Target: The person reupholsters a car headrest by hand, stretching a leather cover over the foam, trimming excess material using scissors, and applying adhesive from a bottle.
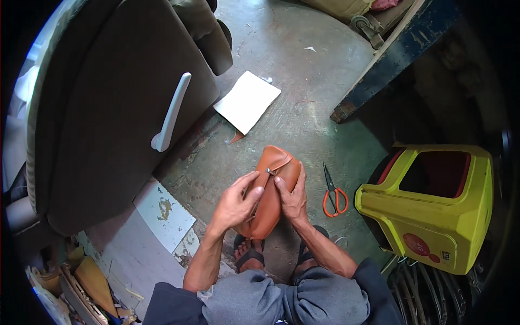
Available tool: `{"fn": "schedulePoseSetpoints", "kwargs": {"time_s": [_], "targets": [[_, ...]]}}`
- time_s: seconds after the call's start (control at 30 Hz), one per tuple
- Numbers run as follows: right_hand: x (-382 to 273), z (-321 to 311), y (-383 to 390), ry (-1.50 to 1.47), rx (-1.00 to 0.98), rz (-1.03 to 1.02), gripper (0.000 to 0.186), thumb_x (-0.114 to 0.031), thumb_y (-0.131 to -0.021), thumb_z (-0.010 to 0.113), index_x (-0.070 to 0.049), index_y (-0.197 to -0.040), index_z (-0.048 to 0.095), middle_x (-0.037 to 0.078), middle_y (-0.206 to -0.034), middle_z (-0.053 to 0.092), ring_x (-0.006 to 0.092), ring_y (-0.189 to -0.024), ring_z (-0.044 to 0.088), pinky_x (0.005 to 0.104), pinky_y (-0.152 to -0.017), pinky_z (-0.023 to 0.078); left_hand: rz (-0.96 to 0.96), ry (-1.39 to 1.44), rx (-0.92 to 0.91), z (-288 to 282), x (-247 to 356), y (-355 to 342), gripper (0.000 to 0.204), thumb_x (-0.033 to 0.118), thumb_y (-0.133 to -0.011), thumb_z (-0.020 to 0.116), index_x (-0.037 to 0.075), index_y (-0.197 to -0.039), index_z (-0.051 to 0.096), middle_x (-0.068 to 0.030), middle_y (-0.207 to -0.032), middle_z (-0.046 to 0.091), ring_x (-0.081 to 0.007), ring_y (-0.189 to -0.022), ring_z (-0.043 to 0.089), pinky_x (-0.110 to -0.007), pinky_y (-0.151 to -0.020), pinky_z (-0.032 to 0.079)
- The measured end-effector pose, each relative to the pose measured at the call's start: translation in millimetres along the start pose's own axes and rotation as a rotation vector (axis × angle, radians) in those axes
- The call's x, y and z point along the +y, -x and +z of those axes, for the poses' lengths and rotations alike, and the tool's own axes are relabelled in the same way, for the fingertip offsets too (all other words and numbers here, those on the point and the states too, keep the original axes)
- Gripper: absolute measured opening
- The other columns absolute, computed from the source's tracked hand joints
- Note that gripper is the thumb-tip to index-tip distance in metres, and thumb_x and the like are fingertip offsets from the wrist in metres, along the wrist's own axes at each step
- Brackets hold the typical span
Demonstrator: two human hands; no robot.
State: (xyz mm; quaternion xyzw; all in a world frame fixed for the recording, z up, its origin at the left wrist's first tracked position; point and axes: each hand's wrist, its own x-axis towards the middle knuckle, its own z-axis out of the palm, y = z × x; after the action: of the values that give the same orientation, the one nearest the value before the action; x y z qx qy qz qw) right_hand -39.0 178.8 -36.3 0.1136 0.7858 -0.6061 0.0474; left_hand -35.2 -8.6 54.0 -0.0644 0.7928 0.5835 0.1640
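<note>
An orange-brown leather pouch (268, 214) with a zipper and a metal puller near its top is held upright above my sandalled feet. My left hand (236, 201) grips its left side, fingers curved round it and thumb near the zipper. My right hand (293, 197) grips the right side, its thumb beside the zipper puller and its fingers partly hidden behind the pouch. Scissors (340, 201) with orange handles lie on the floor to the right of my right hand.
A white sheet (247, 102) lies ahead on the concrete floor (281, 49). A large dark upholstered piece (108, 119) with a white lever stands left. A yellow plastic box (444, 216) sits right, below a blue frame (368, 81). Boards and scraps (89, 287) lie lower left.
</note>
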Motion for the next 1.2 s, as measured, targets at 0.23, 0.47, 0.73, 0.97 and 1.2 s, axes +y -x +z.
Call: {"fn": "schedulePoseSetpoints", "kwargs": {"time_s": [0.23,0.47,0.73,0.97,1.2], "targets": [[-8,-6,0,-0.072,-0.031,0.030,0.102,-0.044,-0.094,0.074,0.009,-0.161,0.017,0.033,-0.160,0.033,0.0418,-0.149,0.037,0.0436,-0.123,0.032,0.392,-0.618,0.259,6,49,63,0.046,0.018,-0.091,0.077,0.002,-0.132,0.065,-0.0264,-0.143,0.053,-0.0411,-0.121,0.062,-0.044,-0.105,0.049],[-10,-31,-23,-0.052,-0.163,-0.050,0.094,-0.044,-0.091,0.077,0.002,-0.159,0.031,0.029,-0.153,0.046,0.0386,-0.142,0.048,0.0450,-0.118,0.039,0.128,-0.344,0.131,13,-20,67,0.047,0.007,-0.090,0.074,0.000,-0.134,0.061,-0.0240,-0.133,0.064,-0.0412,-0.129,0.061,-0.047,-0.108,0.051],[-15,-20,-11,0.279,0.043,-0.025,0.083,-0.047,-0.087,0.078,0.004,-0.144,0.045,0.025,-0.134,0.052,0.0401,-0.128,0.053,0.0472,-0.109,0.044,0.271,-0.338,0.487,14,-31,39,0.030,0.007,-0.094,0.069,-0.003,-0.121,0.061,-0.0240,-0.134,0.061,-0.0414,-0.131,0.058,-0.047,-0.111,0.045],[-23,-25,-1,0.296,-0.013,0.013,0.077,-0.047,-0.092,0.074,0.003,-0.144,0.046,0.024,-0.135,0.051,0.0396,-0.127,0.054,0.0476,-0.108,0.044,0.316,-0.408,0.675,26,-83,63,0.035,0.011,-0.093,0.074,0.003,-0.125,0.061,-0.0253,-0.143,0.050,-0.0480,-0.138,0.046,-0.055,-0.116,0.038],[68,-112,24,1.003,0.177,-0.069,0.058,-0.014,-0.092,0.065,0.000,-0.146,0.050,0.027,-0.134,0.055,0.0469,-0.122,0.054,0.0522,-0.106,0.044,0.352,-0.424,0.695,27,-85,56,0.026,0.010,-0.096,0.070,0.002,-0.121,0.068,-0.0244,-0.143,0.052,-0.0459,-0.139,0.049,-0.052,-0.117,0.041]]}}
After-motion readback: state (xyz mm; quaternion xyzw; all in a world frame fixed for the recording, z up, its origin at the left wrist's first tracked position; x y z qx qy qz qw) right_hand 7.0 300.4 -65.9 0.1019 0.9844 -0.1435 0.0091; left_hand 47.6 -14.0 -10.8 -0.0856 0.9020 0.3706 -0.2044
